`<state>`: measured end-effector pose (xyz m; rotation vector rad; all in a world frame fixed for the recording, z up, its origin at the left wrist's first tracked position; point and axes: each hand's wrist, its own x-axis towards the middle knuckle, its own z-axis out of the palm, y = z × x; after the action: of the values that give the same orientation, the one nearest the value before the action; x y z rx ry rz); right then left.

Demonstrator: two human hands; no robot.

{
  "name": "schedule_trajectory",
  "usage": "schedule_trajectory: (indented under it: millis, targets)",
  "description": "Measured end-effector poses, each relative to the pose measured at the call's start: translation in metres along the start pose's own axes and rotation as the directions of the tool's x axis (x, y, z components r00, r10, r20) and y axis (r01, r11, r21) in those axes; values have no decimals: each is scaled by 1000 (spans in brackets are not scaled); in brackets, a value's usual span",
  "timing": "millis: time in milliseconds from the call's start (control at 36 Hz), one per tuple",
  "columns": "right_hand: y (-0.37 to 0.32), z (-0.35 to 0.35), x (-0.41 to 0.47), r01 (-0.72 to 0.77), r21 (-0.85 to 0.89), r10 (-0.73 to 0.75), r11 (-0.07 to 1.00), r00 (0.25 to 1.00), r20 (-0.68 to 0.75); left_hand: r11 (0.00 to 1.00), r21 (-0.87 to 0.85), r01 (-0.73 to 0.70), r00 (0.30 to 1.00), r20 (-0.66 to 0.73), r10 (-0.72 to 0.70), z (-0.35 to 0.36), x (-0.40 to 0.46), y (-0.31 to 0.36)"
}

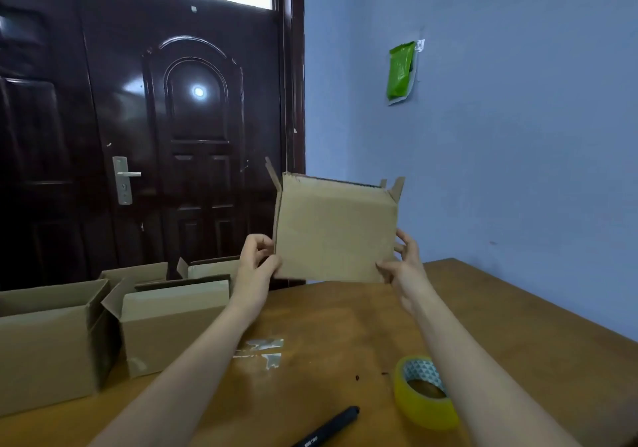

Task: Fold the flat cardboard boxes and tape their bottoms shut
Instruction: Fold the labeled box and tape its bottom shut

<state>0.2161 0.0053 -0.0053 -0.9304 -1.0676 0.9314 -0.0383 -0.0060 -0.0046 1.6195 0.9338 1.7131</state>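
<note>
I hold a brown cardboard box (335, 229) up in the air above the far side of the wooden table (328, 325). Its broad side faces me and small flaps stick up at its top corners. My left hand (257, 260) grips its lower left edge. My right hand (404, 263) grips its lower right corner. A roll of yellowish clear tape (424, 391) stands on the table at the near right, below my right forearm.
Several folded cardboard boxes (172, 322) stand on the left part of the table, flaps up. A black pen (331, 426) lies near the front edge. Strips of clear tape (266, 351) stick to the tabletop. A dark door is behind, a blue wall at right.
</note>
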Motion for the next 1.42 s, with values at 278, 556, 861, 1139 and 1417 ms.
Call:
schedule_trajectory:
  millis: [278,556,861,1139,1417]
  targets:
    - [39,8,-12,-49,-88,51,995,998,27,969,136,204,976,44,-212,-12,-17,-40]
    - [84,31,-24,-4,-354,54,935,990,130,876,403,264,960,-17,-281,-20,-42,-72]
    - [97,38,1,-115,-395,141,912,989,39,822,394,411,884,48,-464,-13,-36,-89]
    - [105,40,18,-169,-378,209,910,976,67,839,245,486,853,76,-516,-12,-20,-99]
    - [89,48,18,146,-625,-338,767,920,-200,709,644,287,957,-154,-247,-17,-20,-78]
